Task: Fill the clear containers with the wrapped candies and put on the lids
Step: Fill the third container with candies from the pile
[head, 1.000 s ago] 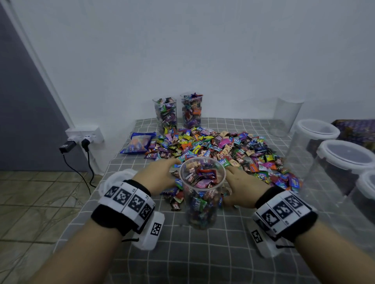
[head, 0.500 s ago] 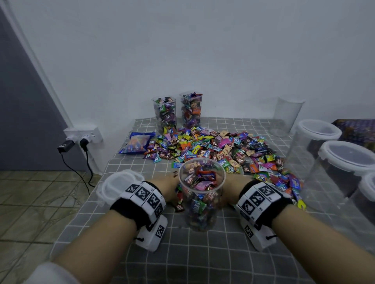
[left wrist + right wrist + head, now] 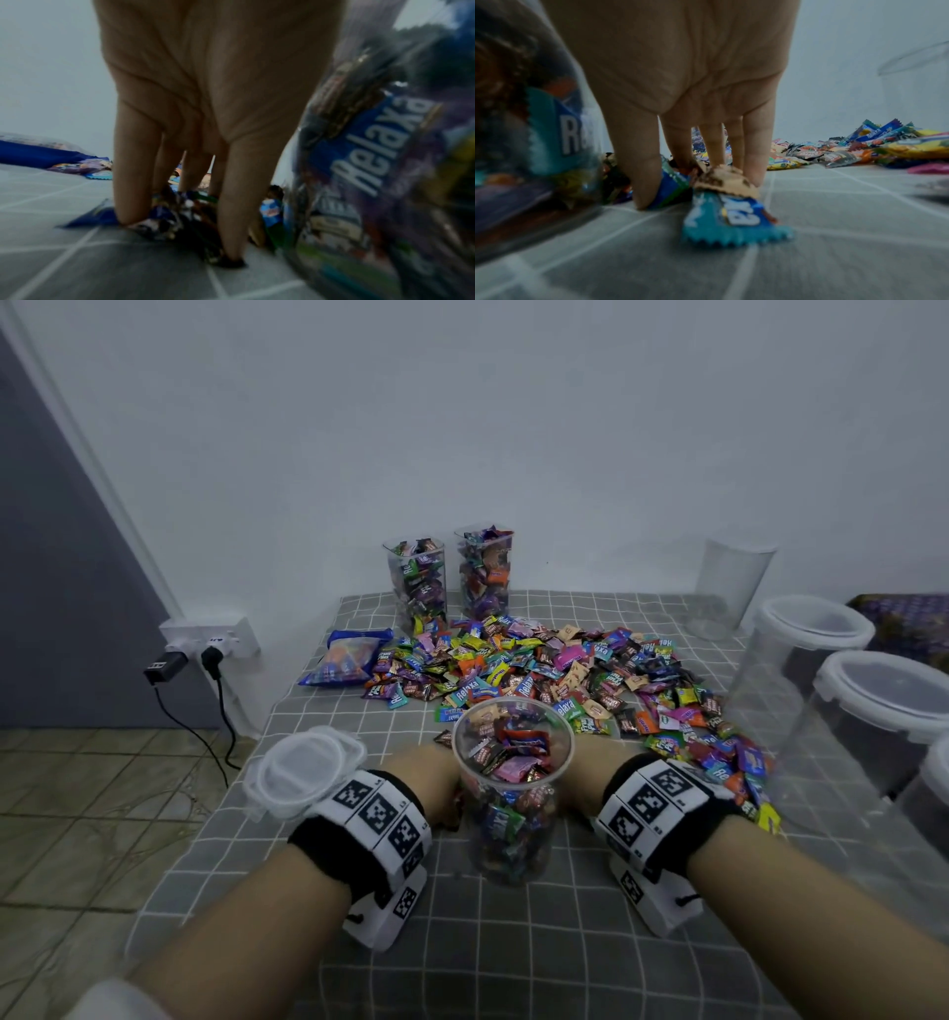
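Note:
A clear round container [image 3: 513,793], nearly full of wrapped candies, stands lidless on the checked cloth near me. My left hand [image 3: 431,783] and right hand [image 3: 585,773] reach past it on either side, their fingers hidden behind it. In the left wrist view my left hand [image 3: 195,182] has straight fingers pointing down, tips pressing a small clump of candies [image 3: 180,221] beside the container [image 3: 385,162]. Seen from the right wrist, my right hand [image 3: 706,154] likewise presses straight fingers on a few candies [image 3: 731,217]. The big candy pile [image 3: 539,670] lies beyond.
A stack of clear lids [image 3: 303,770] lies at the table's left edge. Two filled containers [image 3: 417,582] [image 3: 485,572] and a blue candy bag [image 3: 346,660] sit at the back. An empty container [image 3: 732,588] and lidded ones [image 3: 801,660] crowd the right side. A wall socket [image 3: 205,639] is left.
Both hands have drawn back toward me from the pile's edge to either side of the container, raking a few candies along the cloth.

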Demonstrator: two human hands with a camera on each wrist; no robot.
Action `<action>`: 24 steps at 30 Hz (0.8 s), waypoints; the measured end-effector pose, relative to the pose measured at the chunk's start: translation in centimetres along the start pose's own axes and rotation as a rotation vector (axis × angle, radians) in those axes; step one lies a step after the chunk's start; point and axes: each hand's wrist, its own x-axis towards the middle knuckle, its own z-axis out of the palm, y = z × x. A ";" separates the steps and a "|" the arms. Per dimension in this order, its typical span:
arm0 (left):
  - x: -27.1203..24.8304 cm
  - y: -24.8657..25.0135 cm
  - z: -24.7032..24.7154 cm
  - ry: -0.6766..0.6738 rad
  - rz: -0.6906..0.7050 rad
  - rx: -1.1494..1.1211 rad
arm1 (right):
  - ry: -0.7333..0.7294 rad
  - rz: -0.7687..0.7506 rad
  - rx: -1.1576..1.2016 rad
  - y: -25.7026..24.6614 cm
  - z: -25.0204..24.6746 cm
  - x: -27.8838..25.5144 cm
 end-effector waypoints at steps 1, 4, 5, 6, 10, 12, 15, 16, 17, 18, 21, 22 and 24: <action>0.0 0.2 -0.1 0.029 -0.005 -0.004 | 0.015 0.001 0.003 0.0 -0.1 0.1; 0.0 0.4 -0.2 0.086 0.007 0.001 | 0.043 0.014 -0.055 0.0 -0.4 -0.4; 0.0 0.5 -0.3 0.084 0.002 0.010 | 0.050 0.020 -0.071 -0.1 -0.4 -0.5; 0.1 0.5 -0.4 0.077 -0.003 0.020 | 0.054 0.025 -0.079 -0.1 -0.5 -0.6; 0.3 0.6 -0.5 0.086 -0.009 0.021 | 0.035 0.043 -0.065 -0.4 -0.7 -0.9; 0.2 0.6 -0.6 0.106 -0.031 0.003 | 0.045 0.036 -0.020 -0.3 -0.7 -0.6; 0.2 0.5 -0.5 0.158 -0.040 -0.045 | 0.070 0.025 -0.007 -0.2 -0.9 -0.8; 0.3 0.5 -0.4 0.164 -0.040 -0.056 | 0.076 0.022 -0.017 -0.3 -1.0 -1.0; 0.3 0.5 -0.4 0.160 -0.044 -0.061 | 0.088 0.021 -0.024 -0.2 -1.0 -1.1; 0.2 0.5 -0.4 0.158 -0.040 -0.055 | 0.098 0.027 -0.025 -0.2 -1.0 -1.2; 0.1 0.6 -0.4 0.162 -0.031 -0.034 | 0.137 0.030 -0.011 -0.1 -1.2 -1.4; -0.1 0.6 -0.4 0.157 -0.032 -0.042 | 0.149 0.030 -0.002 -0.1 -1.3 -1.6; -0.3 0.3 -0.4 0.159 -0.025 -0.063 | 0.173 0.017 0.026 -0.1 -1.5 -2.1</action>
